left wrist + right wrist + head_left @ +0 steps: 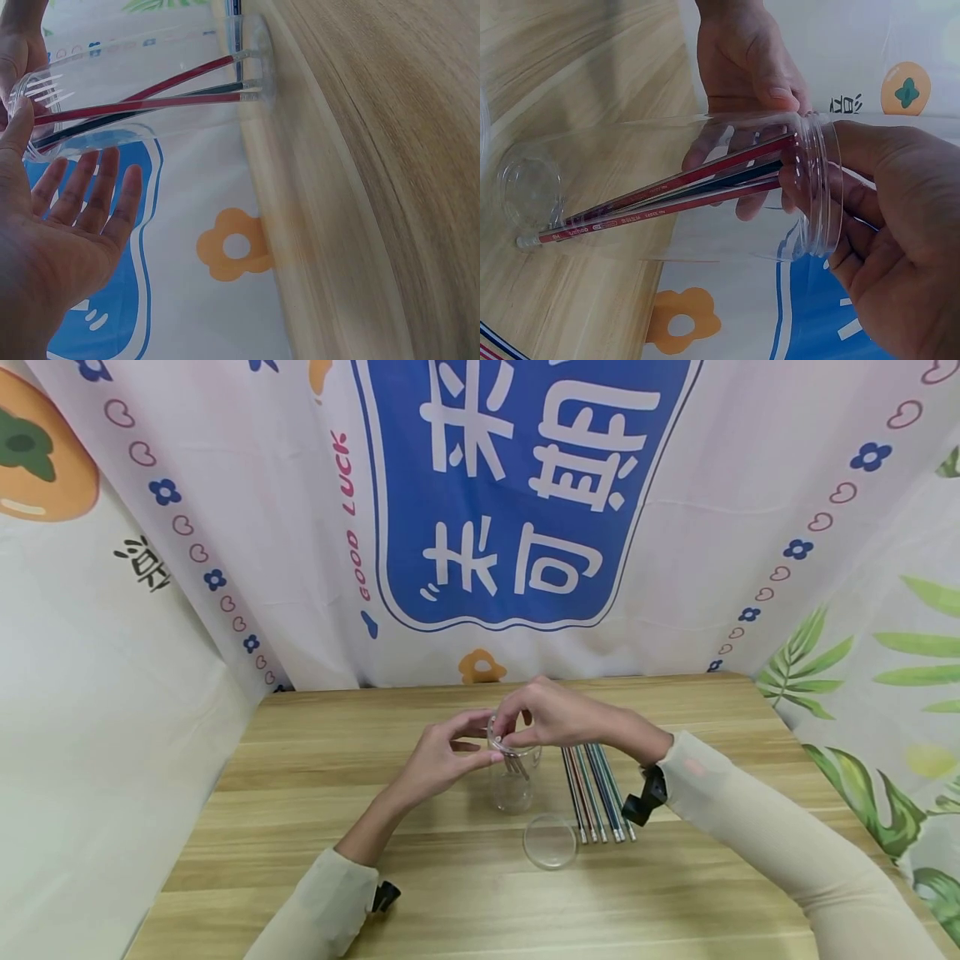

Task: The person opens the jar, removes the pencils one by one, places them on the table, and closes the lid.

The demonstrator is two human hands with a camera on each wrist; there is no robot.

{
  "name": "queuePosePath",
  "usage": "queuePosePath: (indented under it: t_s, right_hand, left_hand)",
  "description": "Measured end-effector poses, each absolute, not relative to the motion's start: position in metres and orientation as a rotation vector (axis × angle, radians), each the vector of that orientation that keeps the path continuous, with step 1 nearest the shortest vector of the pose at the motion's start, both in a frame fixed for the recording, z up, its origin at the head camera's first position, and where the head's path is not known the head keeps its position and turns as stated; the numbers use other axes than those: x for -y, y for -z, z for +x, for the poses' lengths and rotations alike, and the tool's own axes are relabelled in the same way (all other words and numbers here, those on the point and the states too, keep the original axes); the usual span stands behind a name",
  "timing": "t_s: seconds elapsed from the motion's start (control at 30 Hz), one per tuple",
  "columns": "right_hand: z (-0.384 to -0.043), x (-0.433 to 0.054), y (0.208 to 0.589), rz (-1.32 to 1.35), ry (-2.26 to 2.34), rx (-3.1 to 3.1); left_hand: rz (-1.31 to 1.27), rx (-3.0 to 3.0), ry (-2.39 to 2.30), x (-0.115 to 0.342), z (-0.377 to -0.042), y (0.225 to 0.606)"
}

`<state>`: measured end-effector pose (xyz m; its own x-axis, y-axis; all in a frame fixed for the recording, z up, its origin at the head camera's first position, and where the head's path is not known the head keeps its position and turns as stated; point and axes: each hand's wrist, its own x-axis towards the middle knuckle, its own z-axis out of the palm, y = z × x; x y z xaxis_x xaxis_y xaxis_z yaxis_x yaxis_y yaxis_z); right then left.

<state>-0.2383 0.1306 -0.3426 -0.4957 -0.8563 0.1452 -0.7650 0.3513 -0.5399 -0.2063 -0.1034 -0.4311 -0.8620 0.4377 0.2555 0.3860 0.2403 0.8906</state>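
A clear plastic jar (512, 799) stands upright on the table. Inside lean two red pencils (660, 211) and a dark one (744, 175), eraser ends down at the base. My left hand (441, 762) holds the jar near its rim, thumb on the near side and the other fingers spread along the wall. Over the mouth, my right hand (557, 715) dips its curled fingers inside and pinches the top of a red pencil; the jar's ridged neck partly blurs that contact.
Right of the jar, several pencils (596, 793) lie side by side, erasers towards me. A clear round lid (550, 842) lies flat in front of the jar. Behind the wooden table (300, 827) hangs a printed curtain (315, 635).
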Motion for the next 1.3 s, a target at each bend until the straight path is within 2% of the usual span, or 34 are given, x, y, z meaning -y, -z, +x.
queuePosePath:
  t_s: [0.4,1.3]
  right_hand:
    - [-0.238,-0.134,0.347,-1.494,0.964,-2.451]
    - [-0.24,-0.147,0.356,-1.234,1.553,-2.314]
  left_hand:
    - [0.81,-2.436,-1.727,0.103,-0.206,0.431]
    - [0.812,-2.439,-1.723,0.103,-0.206,0.431]
